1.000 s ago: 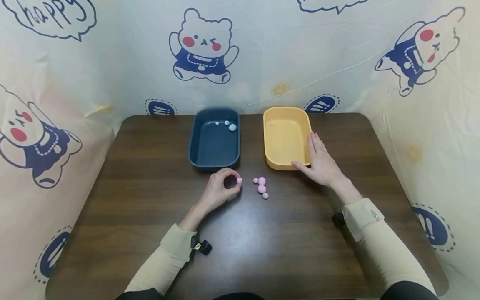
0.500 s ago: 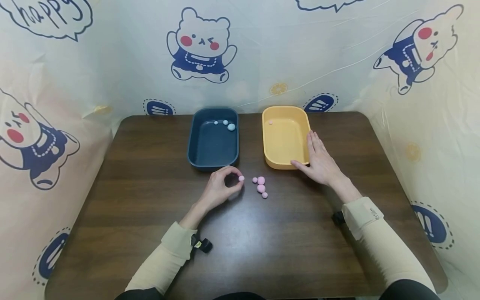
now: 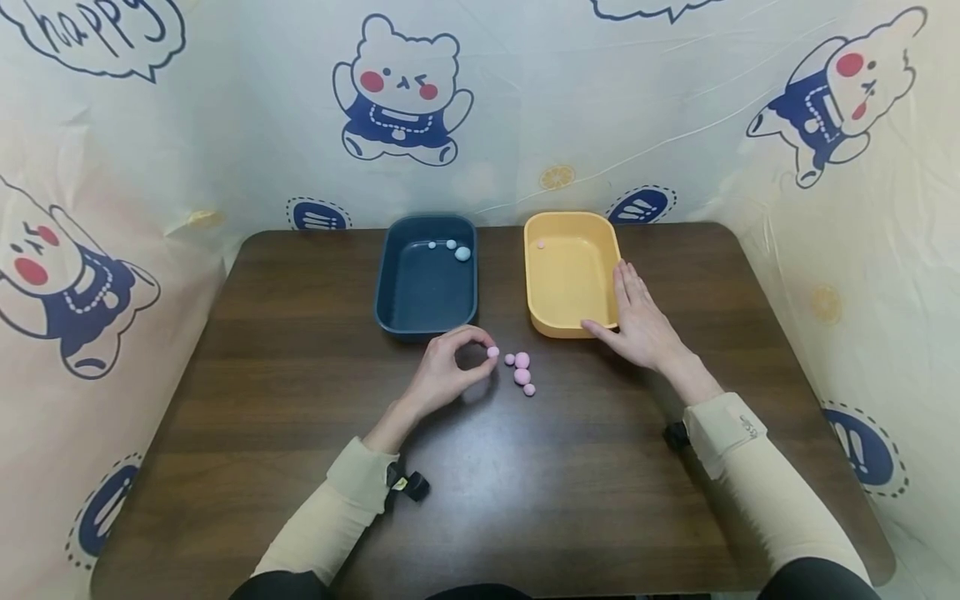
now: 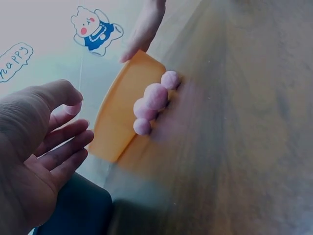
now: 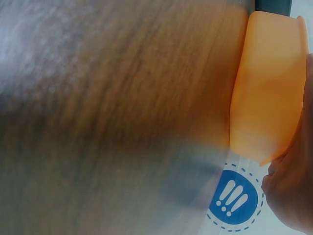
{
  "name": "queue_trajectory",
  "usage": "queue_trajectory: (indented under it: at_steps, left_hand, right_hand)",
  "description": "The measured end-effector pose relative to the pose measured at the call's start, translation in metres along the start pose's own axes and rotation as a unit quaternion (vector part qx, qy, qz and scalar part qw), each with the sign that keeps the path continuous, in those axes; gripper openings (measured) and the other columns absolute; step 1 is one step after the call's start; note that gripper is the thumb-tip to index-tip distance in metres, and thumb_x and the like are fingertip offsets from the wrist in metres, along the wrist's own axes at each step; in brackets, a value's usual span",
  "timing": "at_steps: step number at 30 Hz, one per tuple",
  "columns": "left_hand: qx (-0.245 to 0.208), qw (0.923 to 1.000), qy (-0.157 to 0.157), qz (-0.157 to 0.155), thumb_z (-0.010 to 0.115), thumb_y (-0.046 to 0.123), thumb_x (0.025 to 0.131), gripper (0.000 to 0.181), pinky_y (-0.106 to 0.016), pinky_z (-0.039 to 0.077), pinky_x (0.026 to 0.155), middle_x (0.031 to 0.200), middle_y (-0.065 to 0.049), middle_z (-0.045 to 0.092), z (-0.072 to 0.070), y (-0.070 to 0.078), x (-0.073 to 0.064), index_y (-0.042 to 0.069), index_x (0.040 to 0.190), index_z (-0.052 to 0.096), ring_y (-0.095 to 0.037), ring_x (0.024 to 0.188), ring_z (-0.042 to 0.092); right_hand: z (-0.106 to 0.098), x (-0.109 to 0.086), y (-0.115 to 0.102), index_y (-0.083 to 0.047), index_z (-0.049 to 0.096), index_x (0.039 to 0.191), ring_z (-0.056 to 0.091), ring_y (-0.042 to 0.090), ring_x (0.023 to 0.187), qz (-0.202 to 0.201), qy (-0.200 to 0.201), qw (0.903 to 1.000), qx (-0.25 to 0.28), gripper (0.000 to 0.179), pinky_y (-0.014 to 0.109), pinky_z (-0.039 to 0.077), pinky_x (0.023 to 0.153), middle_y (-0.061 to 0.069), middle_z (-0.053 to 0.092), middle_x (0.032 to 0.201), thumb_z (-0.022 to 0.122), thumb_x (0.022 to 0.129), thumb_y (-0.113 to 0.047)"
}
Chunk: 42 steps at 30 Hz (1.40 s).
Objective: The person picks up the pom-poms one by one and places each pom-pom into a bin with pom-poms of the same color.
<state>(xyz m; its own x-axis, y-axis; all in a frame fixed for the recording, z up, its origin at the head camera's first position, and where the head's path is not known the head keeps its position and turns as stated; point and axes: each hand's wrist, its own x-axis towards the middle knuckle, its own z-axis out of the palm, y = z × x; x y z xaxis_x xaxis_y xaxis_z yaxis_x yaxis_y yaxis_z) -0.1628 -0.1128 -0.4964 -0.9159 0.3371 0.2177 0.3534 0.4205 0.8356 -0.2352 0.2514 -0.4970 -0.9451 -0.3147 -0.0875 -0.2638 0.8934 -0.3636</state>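
My left hand (image 3: 442, 371) pinches a small pink ball (image 3: 492, 352) between thumb and forefinger, above the table in front of the blue tray. In the left wrist view the thumb partly hides this ball (image 4: 72, 108), and the other fingers are loosely extended. Several pink balls (image 3: 522, 377) lie in a cluster on the table just right of that hand. The yellow tray (image 3: 573, 331) holds one small pink ball (image 3: 541, 244) near its back left corner. My right hand (image 3: 641, 325), fingers straight, touches that tray's right side and front right corner.
The dark blue tray (image 3: 427, 327) stands left of the yellow one, with 3 pale blue balls (image 3: 462, 254) near its back right. Both sit toward the back edge of the brown wooden table (image 3: 570, 500). A patterned sheet (image 3: 525, 108) hangs behind and at both sides.
My left hand has moved slightly to the right and away from me with the pink ball, nearer the cluster. The right hand stays at the yellow tray.
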Motion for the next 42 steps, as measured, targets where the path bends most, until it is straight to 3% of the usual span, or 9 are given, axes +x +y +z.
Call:
queue_trajectory:
  at_steps: [10,18,24,33,36,42]
  left_hand:
    - [-0.013,0.9998,0.005,0.017,0.085,0.006,0.095,0.018,-0.061,0.056,0.110,0.112,-0.008,0.077,0.004,0.008,0.014,0.008,0.111,0.076,-0.039,0.114,0.072]
    - [-0.004,0.9989,0.024,0.041,0.085,0.008,0.095,0.015,-0.055,0.056,0.109,0.110,-0.007,0.079,0.010,0.014,0.026,0.008,0.108,0.078,-0.026,0.111,0.074]
    - [-0.012,0.9989,0.027,0.036,0.085,0.009,0.096,0.015,-0.053,0.055,0.111,0.111,-0.007,0.079,0.011,0.015,0.037,0.008,0.109,0.078,-0.030,0.113,0.073]
    - [-0.032,0.9987,0.028,0.031,0.084,0.011,0.097,0.016,-0.060,0.055,0.112,0.112,-0.010,0.079,0.011,0.016,0.057,0.006,0.111,0.078,-0.036,0.115,0.073]
    - [-0.026,0.9988,0.027,0.032,0.083,0.012,0.098,0.016,-0.056,0.057,0.112,0.113,-0.010,0.079,0.012,0.016,0.065,0.006,0.112,0.078,-0.033,0.115,0.074]
    - [-0.027,0.9984,0.032,0.037,0.082,0.014,0.099,0.015,-0.059,0.057,0.112,0.114,-0.012,0.079,0.015,0.014,0.079,0.005,0.111,0.078,-0.034,0.115,0.074]
  right_hand:
    - [-0.001,0.001,0.000,-0.003,-0.015,0.173,-0.008,0.038,0.174,-0.002,0.002,1.0000,0.002,0.121,0.060,0.009,0.141,0.016,-0.018,0.184,0.047,0.103,-0.080]
    - [-0.003,0.001,-0.001,-0.003,-0.013,0.173,-0.008,0.038,0.174,0.000,0.003,1.0000,-0.001,0.120,0.060,0.010,0.141,0.020,-0.013,0.185,0.047,0.103,-0.080]
    - [-0.003,0.001,-0.001,-0.002,-0.013,0.173,-0.008,0.038,0.174,-0.002,0.004,1.0000,-0.002,0.121,0.060,0.010,0.141,0.020,-0.014,0.185,0.047,0.103,-0.080]
    - [-0.003,0.002,-0.001,-0.002,-0.014,0.173,-0.008,0.038,0.174,0.000,0.001,1.0000,-0.003,0.120,0.060,0.010,0.141,0.019,-0.016,0.185,0.047,0.103,-0.079]
    - [-0.002,0.001,-0.001,-0.002,-0.014,0.173,-0.008,0.038,0.174,0.000,-0.001,1.0000,-0.001,0.120,0.060,0.010,0.141,0.020,-0.015,0.185,0.047,0.104,-0.079]
    - [-0.002,0.000,-0.002,-0.002,-0.014,0.173,-0.008,0.038,0.174,0.001,-0.001,1.0000,0.002,0.120,0.060,0.010,0.141,0.021,-0.014,0.185,0.047,0.103,-0.079]
